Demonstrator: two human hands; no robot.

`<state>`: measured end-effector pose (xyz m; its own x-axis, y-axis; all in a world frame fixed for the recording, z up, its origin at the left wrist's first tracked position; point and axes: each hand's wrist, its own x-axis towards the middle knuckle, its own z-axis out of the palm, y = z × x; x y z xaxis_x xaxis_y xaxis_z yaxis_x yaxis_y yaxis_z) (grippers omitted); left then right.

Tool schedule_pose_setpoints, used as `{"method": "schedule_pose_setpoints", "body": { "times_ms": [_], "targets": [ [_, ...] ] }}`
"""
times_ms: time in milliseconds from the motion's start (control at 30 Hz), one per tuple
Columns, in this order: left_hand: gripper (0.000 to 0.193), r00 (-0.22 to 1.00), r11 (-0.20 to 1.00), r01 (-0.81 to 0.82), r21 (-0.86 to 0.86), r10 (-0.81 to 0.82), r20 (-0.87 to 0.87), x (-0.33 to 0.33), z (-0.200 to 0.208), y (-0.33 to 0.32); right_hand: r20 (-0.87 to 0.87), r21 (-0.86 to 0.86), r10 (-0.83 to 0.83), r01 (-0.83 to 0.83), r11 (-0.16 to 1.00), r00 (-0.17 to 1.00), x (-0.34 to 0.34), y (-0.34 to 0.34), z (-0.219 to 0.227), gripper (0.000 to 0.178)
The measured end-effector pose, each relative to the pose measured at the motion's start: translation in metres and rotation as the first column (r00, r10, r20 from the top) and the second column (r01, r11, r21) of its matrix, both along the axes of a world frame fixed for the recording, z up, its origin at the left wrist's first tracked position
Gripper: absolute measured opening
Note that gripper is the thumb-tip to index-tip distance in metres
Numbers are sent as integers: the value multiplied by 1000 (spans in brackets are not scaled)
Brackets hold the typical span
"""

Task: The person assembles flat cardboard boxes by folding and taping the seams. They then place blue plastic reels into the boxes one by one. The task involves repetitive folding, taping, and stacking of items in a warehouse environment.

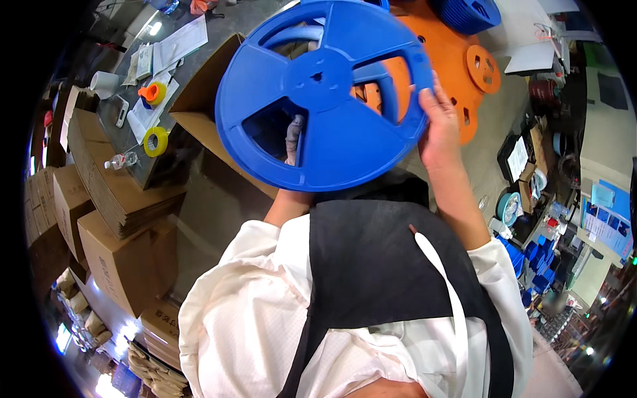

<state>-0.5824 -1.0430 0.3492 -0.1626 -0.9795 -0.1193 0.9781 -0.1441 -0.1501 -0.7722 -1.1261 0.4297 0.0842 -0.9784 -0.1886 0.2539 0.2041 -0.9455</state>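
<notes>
A large blue plastic reel (265, 79) with cut-out windows is held up in front of my chest. My right hand (441, 123) grips its right rim, thumb on the near face and fingers wrapped round the edge. Most of my left hand (294, 136) is hidden behind the reel. Through the lower left window one or more of its fingers show, with a greyish covering, against the reel's inner side. Below and behind the reel stands an open cardboard box (206, 83), partly covered by it.
An orange fixture (434, 33) with a round disc (483, 69) stands beyond, near stacked blue reels (468, 13). At left, a grey table (189, 56) bears papers, tape rolls (156, 141) and a plastic bottle (121, 160). Flattened cartons (116, 179) and boxes (126, 259) stack beside it.
</notes>
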Motion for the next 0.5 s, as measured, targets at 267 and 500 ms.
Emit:
{"method": "schedule_pose_setpoints", "body": {
  "times_ms": [267,500],
  "targets": [
    [52,941,960,-250,128,210,265,12,-51,22,-592,-676,-34,-473,565,805,39,30,82,22],
    [72,970,958,-232,-168,241,37,-20,31,-5,-837,-416,409,-909,-40,365,102,84,64,60]
  ]
}}
